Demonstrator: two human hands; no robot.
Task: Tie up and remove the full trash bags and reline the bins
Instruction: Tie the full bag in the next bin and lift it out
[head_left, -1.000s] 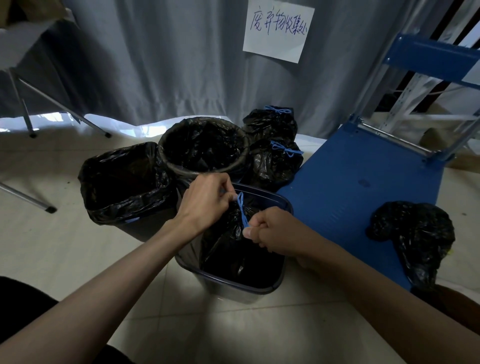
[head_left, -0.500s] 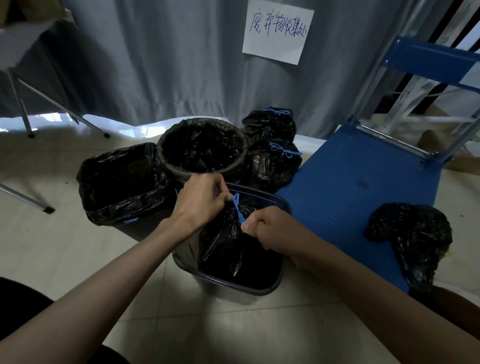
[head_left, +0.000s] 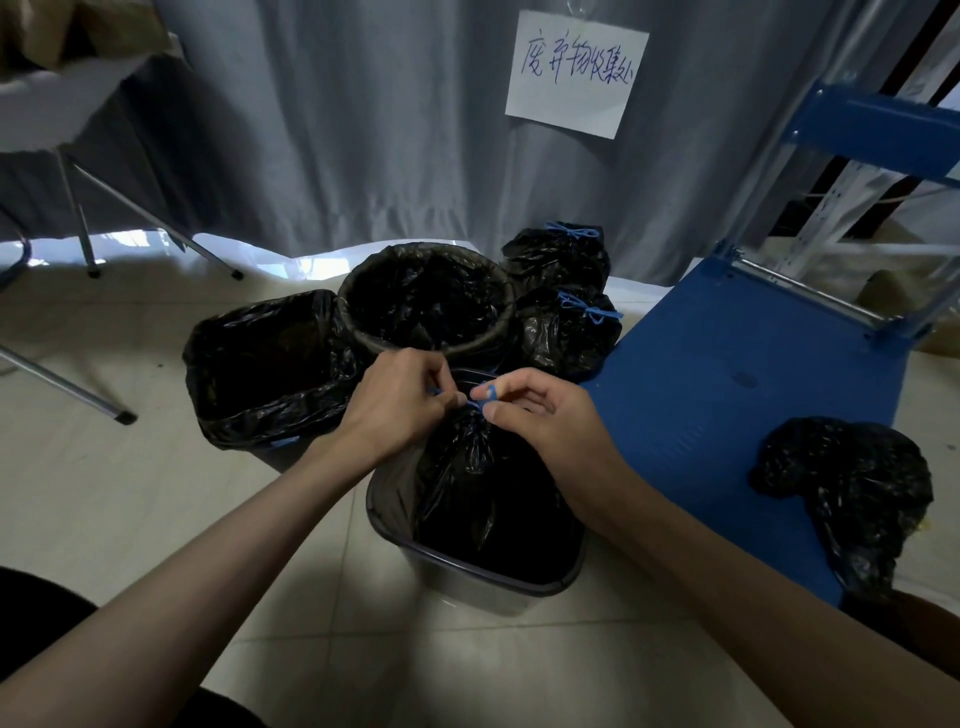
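Over the nearest bin (head_left: 478, 582), in the head view, both hands work the blue drawstring (head_left: 475, 399) at the gathered neck of the black trash bag (head_left: 483, 483), which sits inside that bin. The left hand (head_left: 400, 410) pinches one end of the string; the right hand (head_left: 540, 415) has a loop round a fingertip and its thumb pressed on the neck. To tie well, I judge the neck should stay bunched tight under the thumb while the ends are drawn apart evenly, so that the knot seats low. Two tied bags (head_left: 563, 312) stand behind, beside two lined bins (head_left: 270, 364).
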